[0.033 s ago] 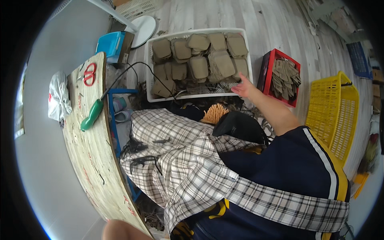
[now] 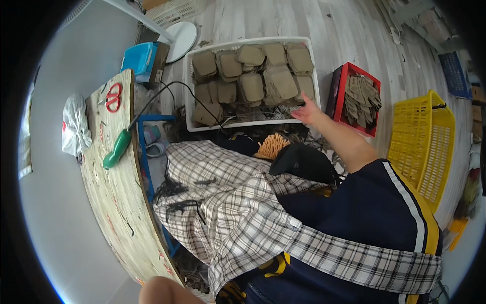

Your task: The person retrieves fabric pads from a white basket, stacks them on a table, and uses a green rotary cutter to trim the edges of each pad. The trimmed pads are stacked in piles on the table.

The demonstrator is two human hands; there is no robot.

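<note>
My right hand (image 2: 307, 112) reaches over the near right rim of a white plastic crate (image 2: 253, 124). Its fingers are apart and I see nothing held in them. The fingertips are by the front right stack of olive-brown fabric pieces (image 2: 304, 87); whether they touch it I cannot tell. Several more stacks of such rounded pieces (image 2: 281, 83) fill the crate in rows. At the lower edge a rounded bit of bare skin shows, perhaps my left arm; the left hand is out of the picture. A checked cloth (image 2: 243, 202) covers my lap, with dark thread scraps on it.
On the left, a worn wooden board (image 2: 109, 202) carries red-handled scissors (image 2: 114, 97) and a green-handled corded tool (image 2: 117, 149). A red box (image 2: 374, 101) of brown pieces stands right of the crate, a yellow basket (image 2: 422, 147) beyond. Beside my lap lies a tan bundle (image 2: 273, 146).
The bare skin at the lower edge has moved slightly right. My right hand has barely shifted, and the crate's stacks look the same.
</note>
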